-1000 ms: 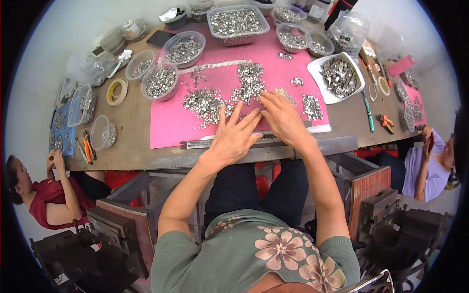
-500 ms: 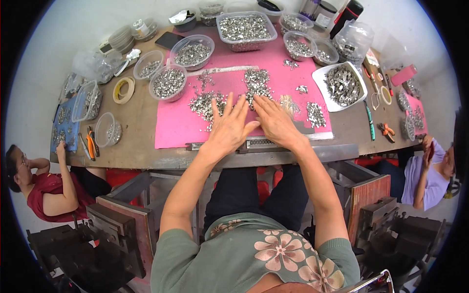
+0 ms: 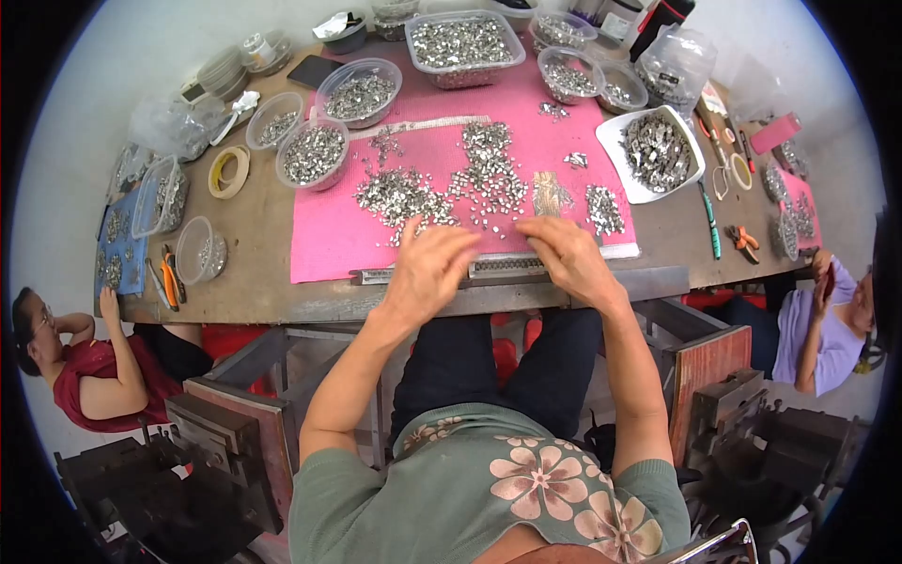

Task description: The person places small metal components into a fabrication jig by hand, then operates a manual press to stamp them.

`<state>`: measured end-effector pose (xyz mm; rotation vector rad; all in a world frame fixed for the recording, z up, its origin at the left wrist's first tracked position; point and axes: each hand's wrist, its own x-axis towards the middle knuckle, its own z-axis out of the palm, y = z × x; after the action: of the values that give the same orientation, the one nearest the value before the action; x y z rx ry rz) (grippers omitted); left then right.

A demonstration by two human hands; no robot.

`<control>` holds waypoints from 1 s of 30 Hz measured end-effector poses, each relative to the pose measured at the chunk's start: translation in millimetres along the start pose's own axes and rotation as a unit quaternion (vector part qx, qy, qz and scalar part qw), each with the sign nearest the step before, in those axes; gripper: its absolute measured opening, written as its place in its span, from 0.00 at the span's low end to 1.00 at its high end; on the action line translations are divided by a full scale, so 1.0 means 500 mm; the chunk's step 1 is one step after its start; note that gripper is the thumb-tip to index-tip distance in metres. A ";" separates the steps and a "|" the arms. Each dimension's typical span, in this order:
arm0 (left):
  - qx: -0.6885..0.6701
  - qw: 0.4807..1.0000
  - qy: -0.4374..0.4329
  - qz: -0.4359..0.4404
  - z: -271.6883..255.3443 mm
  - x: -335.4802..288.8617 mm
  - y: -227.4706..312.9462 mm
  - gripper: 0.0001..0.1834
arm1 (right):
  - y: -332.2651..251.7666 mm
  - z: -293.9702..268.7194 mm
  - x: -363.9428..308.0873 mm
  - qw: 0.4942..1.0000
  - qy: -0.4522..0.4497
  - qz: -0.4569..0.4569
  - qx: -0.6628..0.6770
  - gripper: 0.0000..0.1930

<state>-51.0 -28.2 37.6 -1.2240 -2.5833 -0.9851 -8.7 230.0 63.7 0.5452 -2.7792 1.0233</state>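
Observation:
My left hand [image 3: 430,271] is over the front of the pink mat [image 3: 324,249], just below a heap of small shiny metal pieces [image 3: 406,199]. Its fingers are curled toward the right and smeared by motion. To the right, my right hand [image 3: 575,261] has thumb and fingertips drawn together; whatever they hold, if anything, is too small to see. Above both hands, a second pile of metal pieces [image 3: 490,169] spreads toward me. A bundle of thin brass-coloured pins [image 3: 548,195] lies just above the right fingertips. Between and beneath my hands runs a slotted metal strip [image 3: 507,267].
Clear tubs of metal pieces [image 3: 315,155] and a large rectangular tub [image 3: 465,68] line the back. A white dish [image 3: 693,169], a green-handled tool [image 3: 711,230] and orange pliers [image 3: 745,242] lie right; a tape roll [image 3: 228,172] lies left. Co-workers sit on both sides.
Both hands have drawn back toward me from the piles, and their spread, flat fingers have curled in. The central pile now lies looser and wider toward the front.

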 end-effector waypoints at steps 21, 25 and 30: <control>0.086 0.990 0.113 -0.024 0.050 0.079 -0.023 0.07 | 0.007 0.102 0.044 0.989 0.132 0.005 -0.066 0.05; 0.086 0.989 0.116 -0.026 0.053 0.081 -0.020 0.07 | 0.003 0.096 0.039 0.989 0.137 -0.004 -0.063 0.05; 0.059 0.992 0.107 -0.030 0.049 0.081 -0.023 0.06 | 0.003 0.101 0.043 0.987 0.147 0.000 -0.069 0.04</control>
<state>-82.6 7.8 27.2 -0.9603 -2.4841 -0.9039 -29.1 191.8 29.5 0.3447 -2.5625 0.8270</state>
